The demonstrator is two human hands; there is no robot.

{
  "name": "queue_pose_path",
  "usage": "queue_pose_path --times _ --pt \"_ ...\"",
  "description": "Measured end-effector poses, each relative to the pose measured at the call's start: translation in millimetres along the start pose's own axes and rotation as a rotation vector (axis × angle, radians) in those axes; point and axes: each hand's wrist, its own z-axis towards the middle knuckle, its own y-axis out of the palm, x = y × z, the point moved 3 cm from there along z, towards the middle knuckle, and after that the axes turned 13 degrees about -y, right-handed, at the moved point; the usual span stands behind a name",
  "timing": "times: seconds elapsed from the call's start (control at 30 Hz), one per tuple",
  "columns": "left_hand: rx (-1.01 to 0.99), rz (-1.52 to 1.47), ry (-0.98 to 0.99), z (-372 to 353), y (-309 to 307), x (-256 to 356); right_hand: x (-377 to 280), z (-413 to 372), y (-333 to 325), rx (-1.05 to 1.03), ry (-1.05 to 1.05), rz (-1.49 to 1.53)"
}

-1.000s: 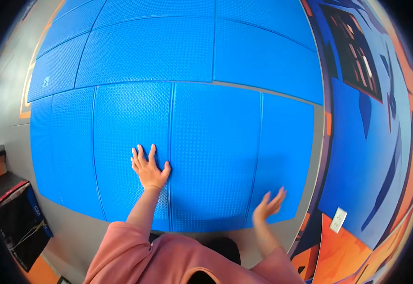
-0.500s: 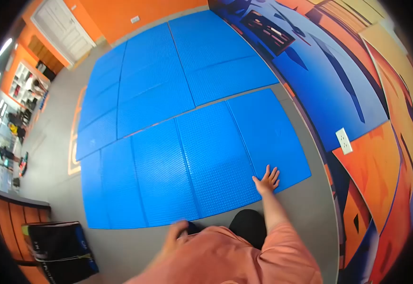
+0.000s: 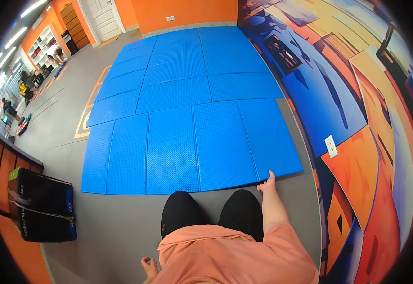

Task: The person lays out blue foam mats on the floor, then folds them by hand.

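A blue textured foam mat (image 3: 220, 146), creased into panels, lies on the floor in front of my knees. My right hand (image 3: 267, 182) is at its near edge, toward the right corner. The thumb points up over the top face while the other fingers curl at the edge, which looks slightly lifted there. My left hand (image 3: 149, 268) hangs low beside my body, over the grey floor. Its fingers are loosely bent and apart, and nothing shows in them; part of that hand is cut off by my shirt.
More blue mats (image 3: 178, 71) lie beyond, up to the orange wall. A painted wall with a white socket (image 3: 330, 146) runs along the right. A black plyo box (image 3: 45, 206) stands at left. Several people (image 3: 56, 53) are far off at left.
My right hand has gone from lying spread on the mat to gripping its near edge. The left hand has moved down and back to my side. My view has tilted and shifted.
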Motion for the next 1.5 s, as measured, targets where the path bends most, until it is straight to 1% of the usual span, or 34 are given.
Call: queue_pose_path --times 0.07,0.1,0.17,0.2,0.27,0.3,0.33,0.4,0.43,0.47,0.53,0.57,0.6,0.67,0.7,0.77,0.8,0.87,0.9,0.93,0.97,1.0,1.03,1.1,1.13,1.23,1.3,1.33,1.4,1.47,1.5 --pt "-0.094 0.148 0.126 10.8 4.1 20.1 -4.9 -16.8 -3.4 -0.063 -0.036 0.2" --pt "-0.099 0.133 0.127 15.9 6.5 25.6 -6.4 -15.2 -3.8 -0.075 -0.046 0.196" --pt "-0.134 0.177 0.241 23.8 6.3 33.2 -0.7 -5.5 -5.8 -0.195 -0.037 0.141" --pt "-0.134 0.174 0.24 21.1 4.6 35.6 0.4 -9.0 -3.8 -0.197 -0.038 0.139" --pt "-0.204 0.078 0.12 12.5 12.9 49.6 -1.9 -23.1 11.1 -0.37 -0.059 0.042" --pt "-0.21 0.077 0.12 8.2 19.1 57.2 -4.8 -37.4 19.4 -0.365 -0.06 -0.022" --pt "-0.226 0.06 0.113 4.4 24.5 61.7 -5.7 -44.3 25.6 -0.362 -0.066 -0.023" --pt "-0.245 0.042 0.102 -2.2 33.6 67.7 -9.1 -59.9 39.1 -0.513 -0.077 0.096" --pt "-0.265 0.044 0.129 -3.1 40.2 72.9 -14.2 -71.1 47.4 -0.564 -0.131 0.141" --pt "-0.284 0.045 0.157 -3.4 46.8 79.0 -17.9 -81.4 56.8 -0.57 -0.136 0.141" --pt "-0.31 0.03 0.187 -13.0 57.1 95.9 -29.1 -112.0 77.1 -0.571 -0.212 0.173" --pt "-0.333 0.023 0.214 -17.5 60.9 104.8 -37.5 -130.8 88.6 -0.647 -0.236 0.199" --pt "-0.333 0.023 0.213 -19.5 63.6 110.4 -44.6 -150.7 97.7 -0.647 -0.236 0.198" --pt "-0.361 0.027 0.304 -21.1 69.5 125.5 -60.6 -194.9 118.0 -0.761 -0.29 0.252" --pt "-0.363 0.029 0.304 -20.7 72.4 132.6 -69.0 -215.5 126.6 -0.759 -0.292 0.253" --pt "-0.36 -0.014 0.326 -19.3 77.1 147.8 -89.4 -256.4 140.3 -0.866 -0.281 0.383" --pt "-0.363 -0.017 0.326 -19.5 81.2 157.1 -102.3 -272.5 142.6 -0.868 -0.285 0.382" --pt "-0.345 -0.122 0.265 -17.2 84.5 172.1 -127.2 -304.6 141.9 -0.96 -0.366 0.359" --pt "-0.362 -0.128 0.255 -11.1 85.9 175.7 -136.1 -321.4 136.6 -0.964 -0.367 0.355" --pt "-0.363 -0.132 0.252 -5.4 89.2 179.0 -145.7 -339.8 131.2 -1.019 -0.392 0.353" --pt "-0.37 -0.153 0.205 1.0 93.8 181.2 -154.2 -354.5 126.4 -1.075 -0.416 0.35" --pt "-0.377 -0.173 0.156 7.9 98.7 182.2 -161.5 -362.5 121.0 -1.075 -0.417 0.345" --pt "-0.379 -0.176 0.152 14.2 104.7 184.1 -170.6 -368.4 115.6 -1.068 -0.487 0.321" --pt "-0.426 -0.216 0.049 24.6 119.2 183.9 -188.7 -380.7 107.4 -1.023 -0.602 0.289" --pt "-0.428 -0.215 0.044 27.2 125.6 184.9 -200.5 -373.3 104.1 -1.093 -0.592 0.295" --pt "-0.443 -0.192 0.017 29.4 152.7 198.5 -217.6 -388.6 108.5 -1.083 -0.632 0.297" --pt "-0.475 -0.046 0.076 29.0 175.1 210.1 -224.0 -393.5 117.4 -1.113 -0.533 0.387" --pt "-0.479 -0.044 0.077 25.6 187.2 216.7 -226.3 -401.1 120.5 -1.111 -0.537 0.388" --pt "-0.56 0.007 0.371 10.2 216.6 237.1 -231.8 -415.8 127.5 -1.122 -0.543 0.411" --pt "-0.623 0.094 0.555 -5.5 239.5 248.7 -241.9 -419.9 124.5 -1.134 -0.578 0.436" --pt "-0.389 0.265 0.782 -54.4 231.1 267.2 -246.3 -428.6 119.0 -1.124 -0.607 0.434"
